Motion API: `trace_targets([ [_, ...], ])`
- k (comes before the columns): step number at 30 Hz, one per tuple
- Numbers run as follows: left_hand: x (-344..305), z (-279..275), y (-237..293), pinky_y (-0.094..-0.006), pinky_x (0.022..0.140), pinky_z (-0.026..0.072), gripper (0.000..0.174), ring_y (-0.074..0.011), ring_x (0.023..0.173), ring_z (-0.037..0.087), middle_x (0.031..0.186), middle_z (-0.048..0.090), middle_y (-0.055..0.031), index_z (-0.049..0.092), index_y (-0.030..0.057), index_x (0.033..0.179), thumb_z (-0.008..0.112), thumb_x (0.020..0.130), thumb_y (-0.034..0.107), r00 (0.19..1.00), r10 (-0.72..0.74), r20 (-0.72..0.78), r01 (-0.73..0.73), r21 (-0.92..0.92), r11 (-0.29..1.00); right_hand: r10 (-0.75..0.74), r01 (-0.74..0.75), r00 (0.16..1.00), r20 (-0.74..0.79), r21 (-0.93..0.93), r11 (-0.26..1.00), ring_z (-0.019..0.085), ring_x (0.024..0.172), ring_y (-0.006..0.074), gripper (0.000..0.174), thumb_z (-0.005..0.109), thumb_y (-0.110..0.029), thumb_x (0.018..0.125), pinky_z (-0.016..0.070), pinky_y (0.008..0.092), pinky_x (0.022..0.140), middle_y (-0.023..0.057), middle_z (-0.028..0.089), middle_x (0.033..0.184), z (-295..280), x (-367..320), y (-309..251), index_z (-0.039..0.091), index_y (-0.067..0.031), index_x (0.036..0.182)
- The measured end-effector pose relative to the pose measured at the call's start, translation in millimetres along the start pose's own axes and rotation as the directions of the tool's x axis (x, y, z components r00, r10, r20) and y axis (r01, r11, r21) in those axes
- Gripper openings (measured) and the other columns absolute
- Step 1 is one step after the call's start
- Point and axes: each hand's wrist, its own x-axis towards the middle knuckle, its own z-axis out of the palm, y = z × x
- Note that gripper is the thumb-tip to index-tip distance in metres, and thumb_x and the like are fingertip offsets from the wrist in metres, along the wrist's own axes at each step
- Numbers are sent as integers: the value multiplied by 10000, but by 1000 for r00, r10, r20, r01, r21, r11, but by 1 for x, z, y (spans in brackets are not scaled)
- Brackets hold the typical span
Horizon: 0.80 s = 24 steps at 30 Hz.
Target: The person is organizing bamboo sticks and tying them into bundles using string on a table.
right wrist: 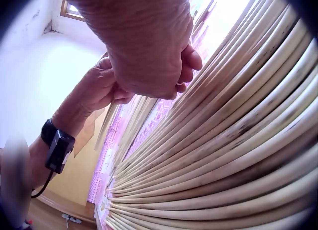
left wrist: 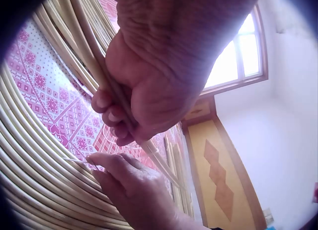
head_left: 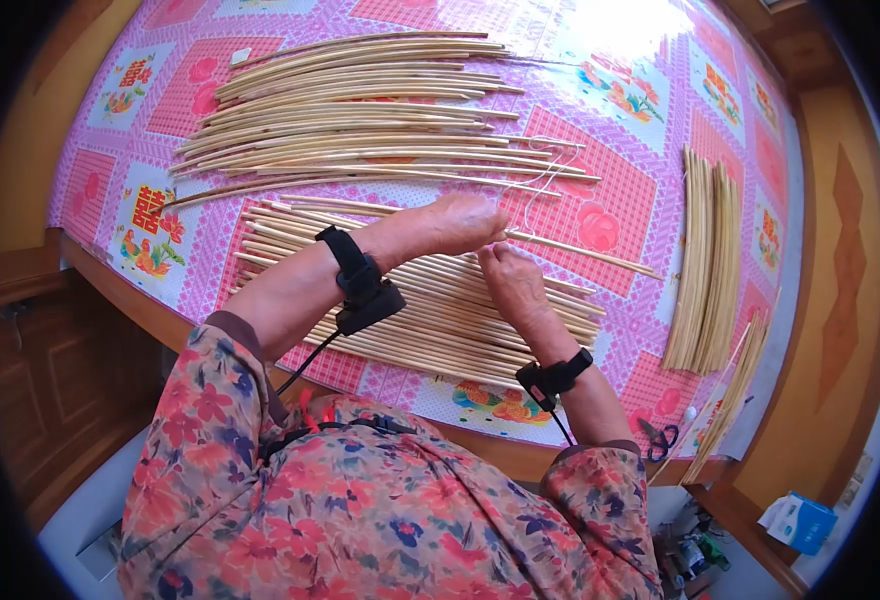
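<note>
In the head view my left hand grips a thin pale stick, its fingers curled round it in the left wrist view. The stick's end reaches out to the right. Just below, my right hand has thumb and forefinger together on a white thread, as the left wrist view shows. Both hands are close together over a row of sticks laid side by side near the table's front edge. A loop of white string lies beyond the hands.
A larger spread of sticks covers the far left of the patterned tablecloth. Stick bundles lie at the right, with a thinner bunch nearer me. Scissors lie at the right front edge.
</note>
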Motion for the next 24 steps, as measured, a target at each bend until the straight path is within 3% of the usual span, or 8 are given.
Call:
trace_targets([
  [3,-1,5,-2,-458,572,412,259,-371,671,548,673,555,-191,545,29,779,468,837,270,1000,3,25,-4,14,1000,-51,50,999,-13,-57,997,568,632,215,213,489,-41,725,460,324,521,73,517,713,-1,-5,1,525,-59,935],
  [6,-4,8,-6,-461,572,409,254,-372,668,548,670,553,-191,539,31,770,474,836,267,1000,6,-17,-6,-1,1000,-25,27,998,-51,50,998,563,625,216,185,508,-43,723,456,327,518,76,511,708,-5,-9,-2,528,-71,905],
  [10,-7,7,-7,-465,574,404,268,-378,664,539,672,552,-192,525,31,762,467,844,279,999,-18,-46,19,11,1000,156,-100,964,-215,249,963,559,612,233,139,574,-57,737,450,334,526,106,516,694,-11,-13,-3,540,-75,871],
  [12,-8,5,-7,-464,576,400,268,-382,676,534,690,554,-196,524,30,777,464,847,282,997,-56,-49,55,-15,998,488,-300,856,-170,606,737,575,639,238,115,587,-80,766,453,318,541,122,559,739,-9,-13,2,548,-52,872],
  [14,-8,3,-6,-462,577,398,268,-386,680,532,693,553,-197,521,29,786,461,849,283,997,-58,-50,56,-28,998,503,-290,843,-192,626,724,582,601,194,137,590,-92,786,447,287,518,120,580,732,-5,-7,1,553,-29,901],
  [16,-10,1,-7,-460,577,395,269,-389,683,529,697,552,-197,518,28,794,459,852,284,996,-67,-54,65,-40,997,635,-365,773,19,832,419,560,538,137,178,585,-89,792,436,262,484,92,568,666,-6,4,-8,555,-28,956],
  [21,-18,-6,-11,-434,584,389,255,-379,672,518,696,541,-187,500,21,811,454,859,267,995,-51,-87,33,-204,978,631,-310,763,142,937,164,540,541,78,173,580,-119,812,438,217,473,42,578,658,-1,21,-20,573,-31,960],
  [24,-25,-12,-12,-428,582,387,245,-372,656,512,692,535,-185,497,20,806,455,860,255,991,3,-131,-25,-170,985,615,-282,779,125,945,166,540,552,72,142,577,-131,818,438,213,474,41,579,666,3,26,-23,578,-29,916],
])
